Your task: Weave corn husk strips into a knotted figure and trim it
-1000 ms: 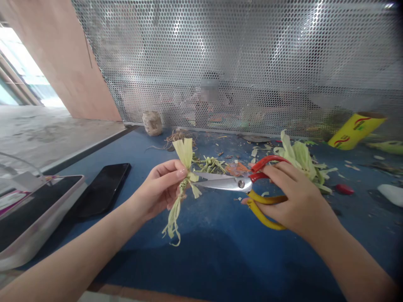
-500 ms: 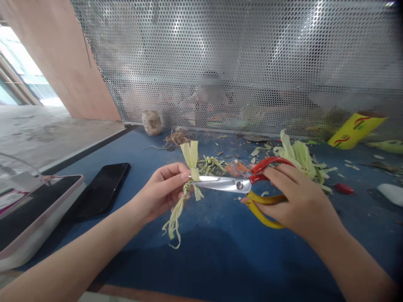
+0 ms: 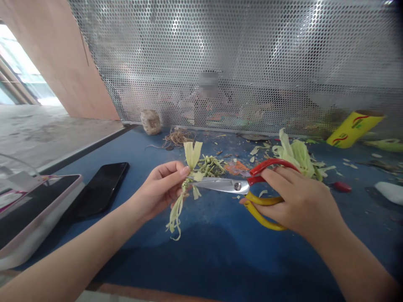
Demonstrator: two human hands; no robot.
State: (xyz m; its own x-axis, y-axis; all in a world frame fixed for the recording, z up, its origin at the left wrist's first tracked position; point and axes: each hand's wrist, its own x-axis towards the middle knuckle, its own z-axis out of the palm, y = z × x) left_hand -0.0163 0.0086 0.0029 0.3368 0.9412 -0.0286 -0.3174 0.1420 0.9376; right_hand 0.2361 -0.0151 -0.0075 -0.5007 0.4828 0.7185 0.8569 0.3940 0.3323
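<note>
Between the thumb and fingers of my left hand (image 3: 166, 182) is a knotted strip of pale green corn husk (image 3: 192, 155), its wide end pointing up and its thin shredded tails hanging below. My right hand (image 3: 302, 199) has its fingers through the red and yellow handles of a pair of scissors (image 3: 220, 185). The blades point left and touch the husk beside the knot, close to my left fingertips. Whether the blade tips are fully closed is hidden by the husk. A small pile of green knotted pieces (image 3: 210, 166) lies just behind the blades.
On the blue table (image 3: 201, 260), a black phone (image 3: 100, 188) and a pale-rimmed tray (image 3: 40, 209) lie left. Loose husks (image 3: 297, 155), a red object (image 3: 341, 186) and a yellow tube (image 3: 355, 129) are right. Behind are brown fibres (image 3: 179, 136), a whitish block (image 3: 150, 122) and a perforated metal panel (image 3: 201, 50).
The scissor handles have opened slightly wider, and the blades sit a little further left on the husk. The husk's upper end has shifted slightly right; both hands keep their hold.
</note>
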